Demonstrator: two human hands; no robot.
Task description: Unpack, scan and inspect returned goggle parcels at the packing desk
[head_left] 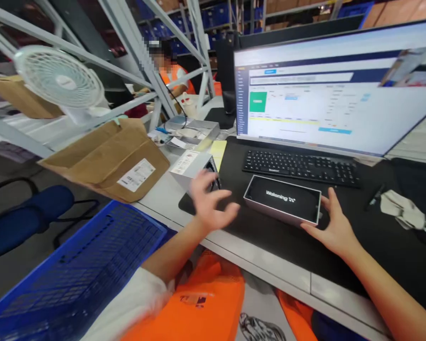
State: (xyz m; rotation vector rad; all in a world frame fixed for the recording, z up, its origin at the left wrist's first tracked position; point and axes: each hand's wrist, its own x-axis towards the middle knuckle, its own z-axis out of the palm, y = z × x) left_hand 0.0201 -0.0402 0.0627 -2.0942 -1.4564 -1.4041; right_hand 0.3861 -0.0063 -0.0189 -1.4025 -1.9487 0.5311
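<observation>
A slim open box (284, 199) with white edges lies on the black desk mat, a black insert or face marked "Wakening" showing inside it. My right hand (335, 227) grips its right end, thumb on the near edge and fingers on the far side. To the left, my left hand (211, 201) is raised with fingers spread and nothing in it, slightly blurred. Just behind that hand stands a light grey box (190, 168) with a white label on top; the hand partly hides it, and I cannot tell whether they touch.
A keyboard (301, 168) and large monitor (326, 94) stand behind the open box. An open cardboard carton (110, 161) and blue crate (92, 265) are at left, with a fan (58, 78) beyond. Cloth gloves (403, 208) and a pen (376, 196) lie right. A person (177, 78) sits behind the frame.
</observation>
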